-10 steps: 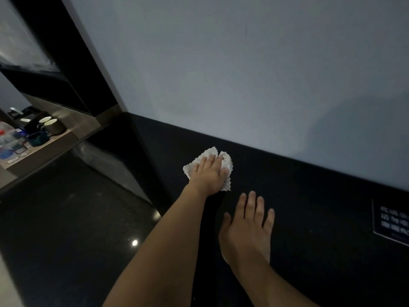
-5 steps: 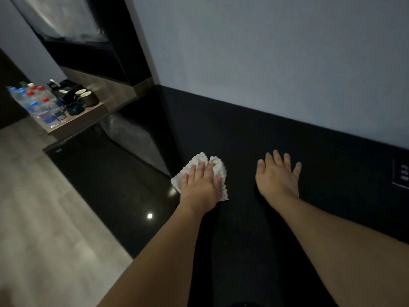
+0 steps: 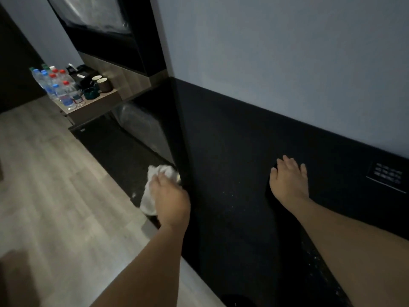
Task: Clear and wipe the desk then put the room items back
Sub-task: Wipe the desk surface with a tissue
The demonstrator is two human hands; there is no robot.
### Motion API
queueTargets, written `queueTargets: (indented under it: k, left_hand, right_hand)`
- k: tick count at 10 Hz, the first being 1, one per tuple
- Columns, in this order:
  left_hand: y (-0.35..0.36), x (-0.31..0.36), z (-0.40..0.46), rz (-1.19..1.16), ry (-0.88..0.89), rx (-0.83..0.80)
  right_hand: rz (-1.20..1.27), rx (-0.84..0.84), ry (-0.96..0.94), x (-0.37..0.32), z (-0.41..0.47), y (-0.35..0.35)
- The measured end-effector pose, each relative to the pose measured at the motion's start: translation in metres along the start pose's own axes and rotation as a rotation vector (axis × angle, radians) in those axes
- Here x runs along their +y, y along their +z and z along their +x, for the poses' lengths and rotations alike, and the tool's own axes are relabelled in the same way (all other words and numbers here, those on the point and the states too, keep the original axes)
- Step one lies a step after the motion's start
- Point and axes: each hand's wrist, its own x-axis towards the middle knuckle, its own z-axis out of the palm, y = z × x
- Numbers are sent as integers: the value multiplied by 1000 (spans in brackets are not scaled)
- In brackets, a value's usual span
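On the far left shelf (image 3: pixel 93 105) stand water bottles (image 3: pixel 58 88) and mugs (image 3: pixel 104 84). Your left hand (image 3: pixel 170 200) grips a crumpled white cloth (image 3: pixel 152 189), fingers curled round it, at the black table's (image 3: pixel 232 173) left edge. Your right hand (image 3: pixel 290 180) rests flat on the table, fingers straight and slightly apart.

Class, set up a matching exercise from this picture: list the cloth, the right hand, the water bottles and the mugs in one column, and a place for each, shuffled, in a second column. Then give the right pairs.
Things
1. cloth
2. right hand
3. water bottles
4. mugs

Places
A. flat on the black desk top, near the wall
B. front left of the wooden shelf
C. under the left hand at the desk's left edge
D. on the shelf, right of the bottles

Pairs: 1-C, 2-A, 3-B, 4-D
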Motion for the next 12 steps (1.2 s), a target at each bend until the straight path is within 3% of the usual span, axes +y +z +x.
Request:
queueTargets:
  k: [1,4,5,6,7,8,9,12]
  left_hand:
    - [34,53,19,59,260,-94]
    - [167,177,86,-182,243,-392]
    - [210,225,115,-136,477,-356]
    - [237,256,114,-16,444,-551]
    - [262,267,104,225,753,-642]
    - [275,268,90,339,805,-738]
    - [275,257,92,359,860,-708]
    - [225,199,57,314,708,-686]
  right_hand:
    - [-34,3,90,17,13,-4]
    - [56,-23,185,27,32,13]
    - [60,-50,183,28,34,13]
    - [75,-93,195,29,37,14]
    - [67,-120,203,28,39,13]
    - [65,-141,204,27,38,9]
    - [56,-151,186,27,35,6]
    - [48,-40,162,29,30,18]
